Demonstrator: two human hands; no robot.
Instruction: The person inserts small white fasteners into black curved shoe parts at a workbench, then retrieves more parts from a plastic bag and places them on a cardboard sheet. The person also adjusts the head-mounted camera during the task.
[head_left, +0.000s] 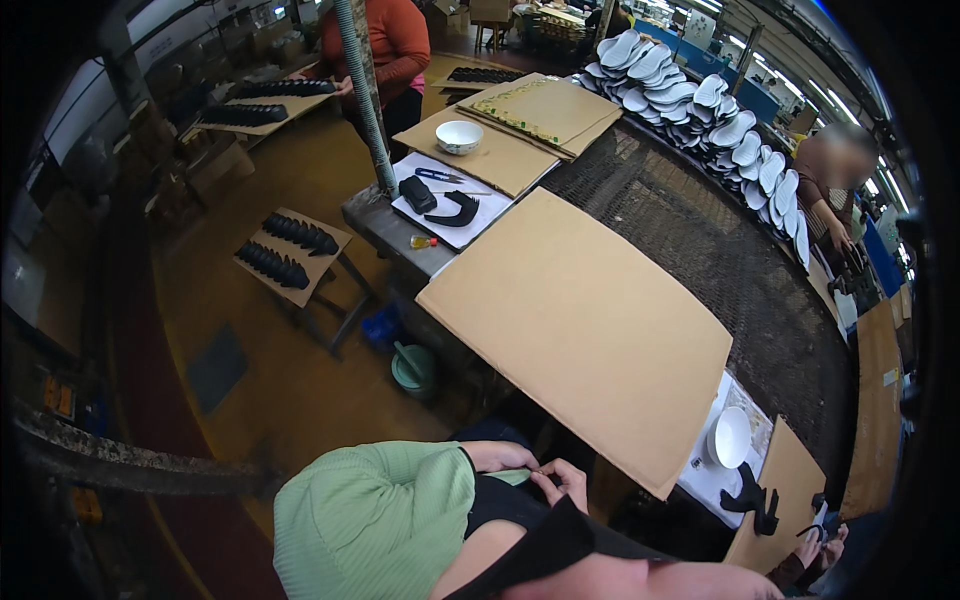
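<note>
Creased pale green fabric [513,476] tapers toward the meeting fingertips of both hands [564,484].

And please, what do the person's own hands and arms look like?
The left hand and right hand show no gloves. A loose, ribbed, light green sleeve is on the left side; whether the right arm has a sleeve is unclear.

- We see an ochre floor [195,255] to our left
- Before us stretches a dark counter [655,215]
- Strip lights [844,102] glow at our upper right
</note>
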